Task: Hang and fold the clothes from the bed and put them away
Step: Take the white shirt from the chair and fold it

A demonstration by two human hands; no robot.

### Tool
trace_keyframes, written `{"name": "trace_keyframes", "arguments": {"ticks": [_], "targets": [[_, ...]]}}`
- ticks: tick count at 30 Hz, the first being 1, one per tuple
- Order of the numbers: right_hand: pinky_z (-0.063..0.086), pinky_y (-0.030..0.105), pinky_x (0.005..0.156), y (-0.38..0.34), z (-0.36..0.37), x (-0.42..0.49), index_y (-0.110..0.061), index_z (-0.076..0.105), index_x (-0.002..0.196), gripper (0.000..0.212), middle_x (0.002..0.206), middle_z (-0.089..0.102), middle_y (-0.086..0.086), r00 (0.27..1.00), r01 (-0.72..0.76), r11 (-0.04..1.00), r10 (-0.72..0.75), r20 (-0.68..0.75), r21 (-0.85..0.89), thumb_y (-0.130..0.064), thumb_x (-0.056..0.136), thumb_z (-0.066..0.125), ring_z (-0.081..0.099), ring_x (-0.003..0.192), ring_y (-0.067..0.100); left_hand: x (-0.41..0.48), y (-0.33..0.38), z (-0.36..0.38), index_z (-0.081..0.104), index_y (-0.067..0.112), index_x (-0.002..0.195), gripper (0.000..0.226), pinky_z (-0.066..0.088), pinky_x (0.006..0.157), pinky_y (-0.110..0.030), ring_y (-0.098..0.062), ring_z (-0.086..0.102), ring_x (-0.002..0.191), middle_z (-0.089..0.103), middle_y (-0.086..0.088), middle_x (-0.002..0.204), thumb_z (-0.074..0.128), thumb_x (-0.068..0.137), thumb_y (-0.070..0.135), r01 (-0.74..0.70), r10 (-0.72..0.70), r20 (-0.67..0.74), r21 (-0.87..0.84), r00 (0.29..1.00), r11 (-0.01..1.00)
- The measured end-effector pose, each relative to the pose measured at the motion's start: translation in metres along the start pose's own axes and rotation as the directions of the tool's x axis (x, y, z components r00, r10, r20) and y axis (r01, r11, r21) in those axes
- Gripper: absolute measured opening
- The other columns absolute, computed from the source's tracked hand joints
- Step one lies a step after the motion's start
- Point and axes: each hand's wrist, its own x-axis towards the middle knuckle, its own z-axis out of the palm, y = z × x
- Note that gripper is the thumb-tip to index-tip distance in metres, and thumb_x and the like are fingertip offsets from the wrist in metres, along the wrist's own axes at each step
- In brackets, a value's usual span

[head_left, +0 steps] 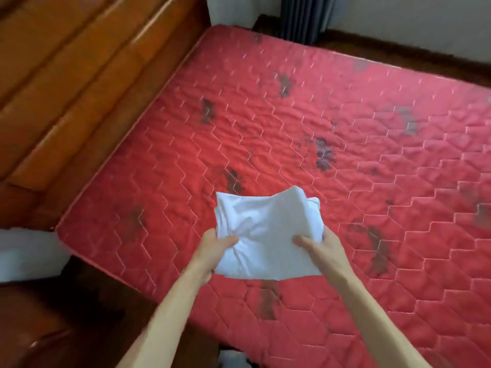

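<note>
You hold a folded white cloth (265, 235) above the red mattress (345, 144).
Your left hand (212, 251) and right hand (320, 248) each grip its near edge; no writing shows.

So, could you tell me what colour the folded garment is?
The garment is white; head view.

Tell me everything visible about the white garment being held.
The white garment is plain, soft-looking cloth, folded into a rough, creased rectangle of several layers. It is held over the red quilted mattress. The left hand grips its left edge, the right hand its right edge, thumbs on top.
</note>
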Motion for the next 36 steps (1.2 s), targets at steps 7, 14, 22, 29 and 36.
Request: {"name": "trace_keyframes", "arguments": {"ticks": [7, 14, 22, 29, 36], "targets": [[0.045, 0.029, 0.060, -0.098, 0.050, -0.158, -0.045, 0.047, 0.126, 0.034, 0.082, 0.066, -0.013, 0.892, 0.451, 0.853, -0.426, 0.150, -0.262, -0.048, 0.093, 0.051, 0.063, 0.072, 0.009, -0.187, 0.026, -0.001, 0.069, 0.014, 0.102, 0.016, 0.047, 0.061, -0.024, -0.017, 0.066, 0.075, 0.071, 0.003, 0.083, 0.062, 0.087, 0.011, -0.285, 0.292, -0.430, 0.084, 0.854, 0.955], [0.047, 0.031, 0.058, -0.134, 0.120, -0.271, -0.036, 0.056, 0.111, 0.027, 0.067, 0.064, -0.009, 0.682, 0.731, 0.607, -0.650, 0.335, -0.312, -0.052, 0.100, 0.037, 0.063, 0.060, 0.007, -0.300, 0.001, -0.064, 0.063, 0.026, 0.100, 0.007, 0.051, 0.062, -0.021, -0.005, 0.066, 0.070, 0.069, 0.012, 0.076, 0.060, 0.094, 0.024, -0.456, 0.363, -0.691, 0.054, 0.625, 0.888], [0.053, 0.034, 0.069, -0.159, 0.206, -0.359, -0.021, 0.070, 0.092, 0.026, 0.086, 0.070, 0.006, 0.618, 0.636, 0.771, -0.538, 0.573, 0.037, -0.036, 0.101, 0.050, 0.066, 0.079, 0.019, -0.421, -0.116, -0.213, 0.066, 0.027, 0.106, 0.022, 0.057, 0.088, -0.043, -0.020, 0.069, 0.095, 0.073, -0.001, 0.102, 0.065, 0.087, 0.016, -0.534, 0.076, -0.796, -0.328, 0.600, 0.779], [0.059, 0.046, 0.075, -0.162, 0.343, -0.457, -0.015, 0.071, 0.109, 0.022, 0.097, 0.077, 0.012, 0.509, 0.418, 0.906, -0.295, 0.809, 0.068, -0.029, 0.097, 0.058, 0.074, 0.089, 0.035, -0.530, -0.250, -0.342, 0.066, 0.013, 0.115, 0.025, 0.059, 0.081, -0.038, -0.022, 0.074, 0.095, 0.076, -0.005, 0.104, 0.071, 0.090, 0.014, -0.624, 0.020, -0.808, -0.438, 0.588, 0.648], [0.048, 0.052, 0.099, -0.130, 0.505, -0.574, -0.009, 0.065, 0.123, 0.060, 0.109, 0.071, 0.023, 0.253, 0.486, 0.856, 0.056, 0.966, -0.177, -0.031, 0.068, 0.079, 0.066, 0.104, 0.040, -0.625, -0.376, -0.418, 0.068, 0.016, 0.116, 0.033, 0.057, 0.084, -0.033, -0.020, 0.072, 0.101, 0.076, -0.002, 0.108, 0.076, 0.085, 0.009, -0.674, -0.158, -0.862, -0.479, 0.481, 0.563]]}}
